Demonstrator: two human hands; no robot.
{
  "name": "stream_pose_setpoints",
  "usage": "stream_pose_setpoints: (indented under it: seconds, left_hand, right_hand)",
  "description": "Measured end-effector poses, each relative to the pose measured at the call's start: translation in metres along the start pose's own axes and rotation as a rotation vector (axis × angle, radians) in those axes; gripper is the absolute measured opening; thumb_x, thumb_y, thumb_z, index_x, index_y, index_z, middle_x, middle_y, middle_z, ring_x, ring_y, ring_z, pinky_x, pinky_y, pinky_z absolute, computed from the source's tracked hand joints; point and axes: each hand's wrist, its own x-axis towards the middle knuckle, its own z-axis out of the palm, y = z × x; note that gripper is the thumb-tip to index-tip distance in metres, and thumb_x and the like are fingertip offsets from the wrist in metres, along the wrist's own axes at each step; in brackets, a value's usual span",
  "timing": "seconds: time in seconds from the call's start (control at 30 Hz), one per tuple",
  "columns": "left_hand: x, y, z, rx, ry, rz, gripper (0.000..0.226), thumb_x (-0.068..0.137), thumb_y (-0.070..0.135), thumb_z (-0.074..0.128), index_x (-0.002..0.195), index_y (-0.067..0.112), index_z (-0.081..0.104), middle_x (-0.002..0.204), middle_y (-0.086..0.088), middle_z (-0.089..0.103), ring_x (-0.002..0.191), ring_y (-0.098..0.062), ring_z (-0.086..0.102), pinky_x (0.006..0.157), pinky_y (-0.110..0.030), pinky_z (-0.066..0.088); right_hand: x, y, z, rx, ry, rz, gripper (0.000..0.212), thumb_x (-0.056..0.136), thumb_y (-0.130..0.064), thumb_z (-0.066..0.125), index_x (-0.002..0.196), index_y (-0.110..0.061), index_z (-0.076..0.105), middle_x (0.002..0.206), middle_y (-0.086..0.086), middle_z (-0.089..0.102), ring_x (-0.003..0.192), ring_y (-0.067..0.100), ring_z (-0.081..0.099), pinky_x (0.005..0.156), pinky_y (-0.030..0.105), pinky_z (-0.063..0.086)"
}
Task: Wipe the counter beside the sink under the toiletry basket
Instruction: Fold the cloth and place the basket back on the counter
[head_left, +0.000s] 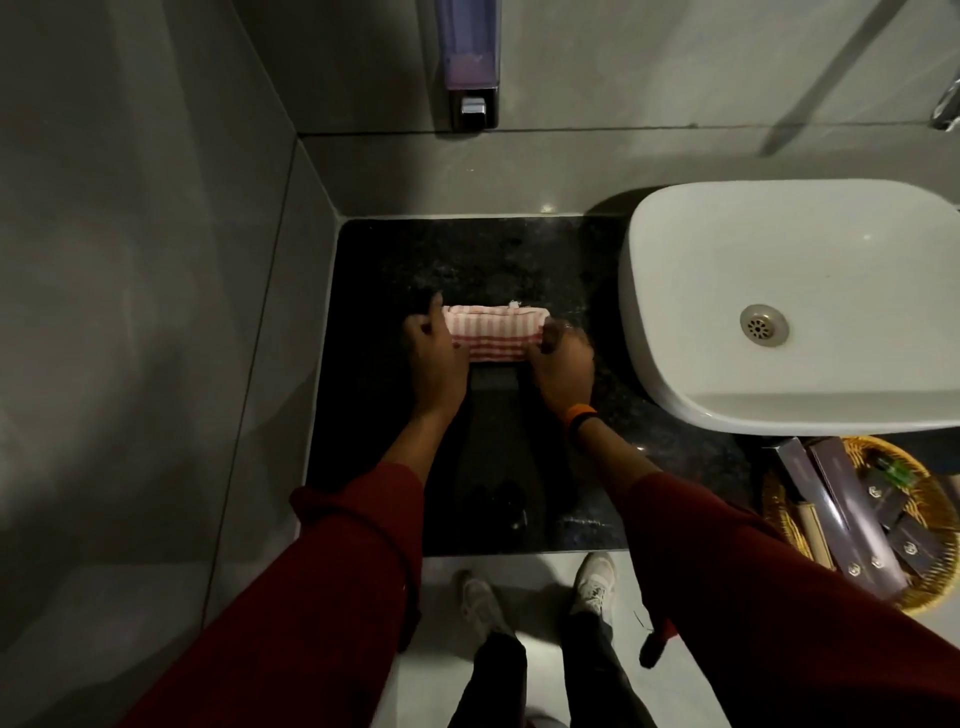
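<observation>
A folded pink-and-white striped cloth (493, 331) lies on the black speckled counter (467, 260), left of the white sink (779, 306). My left hand (434, 358) grips the cloth's left end. My right hand (563, 364) grips its right end; that wrist wears an orange and black band. The woven toiletry basket (930, 587) stands at the counter's front right, below the sink, holding several dark boxes and a small green bottle.
Grey tiled walls close the counter on the left and at the back. A soap dispenser (470, 67) hangs on the back wall. A tap (948, 117) shows at the top right edge. My feet (535, 592) stand on the pale floor below the counter's front edge.
</observation>
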Motion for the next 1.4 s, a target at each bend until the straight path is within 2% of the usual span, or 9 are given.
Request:
stream_pose_setpoints:
  seconds: [0.13,0.33,0.5,0.7,0.8,0.93,1.03,1.2,1.4]
  left_hand:
    - [-0.031,0.002,-0.011,0.342,0.111,0.334,0.061,0.090,0.028,0.057,0.146,0.008,0.042,0.141,-0.019,0.049,0.121,-0.037,0.053,0.096,-0.046,0.049]
    - [-0.107,0.032,-0.001,0.426,0.142,0.623,0.059,0.097,0.041,0.048,0.144,0.007,0.043,0.148,-0.020,0.047,0.139,-0.037,0.044,0.116,-0.053,0.034]
    - [-0.187,0.073,0.035,0.346,0.095,0.670,0.061,0.099,0.047,0.044,0.148,0.011,0.041,0.152,-0.014,0.045,0.146,-0.031,0.036,0.119,-0.052,0.029]
    - [-0.264,0.134,0.105,0.191,-0.083,0.700,0.058,0.097,0.040,0.049,0.146,0.010,0.045,0.148,-0.018,0.047,0.142,-0.035,0.041,0.112,-0.051,0.039]
    - [-0.295,0.166,0.140,0.080,-0.218,0.612,0.059,0.095,0.038,0.053,0.146,0.009,0.045,0.148,-0.020,0.046,0.139,-0.036,0.043,0.114,-0.046,0.040]
    - [-0.316,0.207,0.179,-0.099,-0.342,0.296,0.065,0.092,0.029,0.064,0.148,0.011,0.038,0.150,-0.016,0.039,0.135,-0.030,0.046,0.104,-0.031,0.040]
    - [-0.324,0.229,0.199,-0.114,-0.395,0.115,0.075,0.086,0.023,0.071,0.150,0.013,0.033,0.148,-0.017,0.038,0.133,-0.032,0.046,0.105,-0.037,0.044]
    - [-0.325,0.238,0.211,-0.155,-0.384,0.049,0.070,0.088,0.015,0.066,0.150,0.019,0.034,0.148,-0.013,0.046,0.136,-0.032,0.046,0.109,-0.044,0.043]
    - [-0.319,0.221,0.203,-0.193,-0.341,0.066,0.054,0.097,0.012,0.050,0.149,0.024,0.039,0.142,-0.010,0.057,0.129,-0.031,0.055,0.104,-0.036,0.044]
  right_hand:
    - [-0.026,0.002,-0.014,-0.296,0.028,-0.240,0.046,0.093,-0.030,0.063,0.130,-0.003,0.058,0.131,0.018,0.055,0.120,0.036,0.052,0.094,0.050,0.050]
    - [-0.086,0.026,-0.074,-0.367,0.148,-0.550,0.058,0.089,-0.035,0.066,0.141,-0.013,0.053,0.153,0.014,0.046,0.148,0.031,0.035,0.123,0.049,0.031]
    - [-0.133,0.097,-0.148,-0.411,0.202,-0.504,0.057,0.095,-0.044,0.057,0.145,-0.019,0.047,0.161,0.008,0.034,0.155,0.027,0.021,0.129,0.047,0.016]
    - [-0.153,0.212,-0.258,-0.428,0.332,-0.339,0.051,0.097,-0.045,0.053,0.141,-0.019,0.053,0.149,0.010,0.047,0.141,0.030,0.041,0.121,0.049,0.032]
    - [-0.145,0.261,-0.303,-0.417,0.356,-0.217,0.053,0.094,-0.043,0.056,0.138,-0.014,0.056,0.146,0.015,0.051,0.137,0.034,0.046,0.118,0.048,0.034]
    - [-0.125,0.308,-0.342,-0.352,0.288,-0.062,0.055,0.093,-0.030,0.066,0.142,-0.010,0.052,0.153,0.016,0.045,0.143,0.034,0.040,0.119,0.050,0.036]
    - [-0.113,0.326,-0.353,-0.245,0.172,0.031,0.054,0.098,-0.027,0.061,0.146,-0.007,0.047,0.151,0.016,0.048,0.139,0.033,0.044,0.114,0.047,0.043]
    - [-0.107,0.339,-0.349,-0.154,0.139,0.095,0.041,0.103,-0.020,0.052,0.141,-0.004,0.053,0.115,0.019,0.073,0.105,0.035,0.070,0.088,0.042,0.056]
    - [-0.118,0.340,-0.341,-0.062,0.186,0.080,0.035,0.104,-0.018,0.053,0.134,-0.004,0.060,0.100,0.018,0.075,0.088,0.032,0.072,0.076,0.039,0.058]
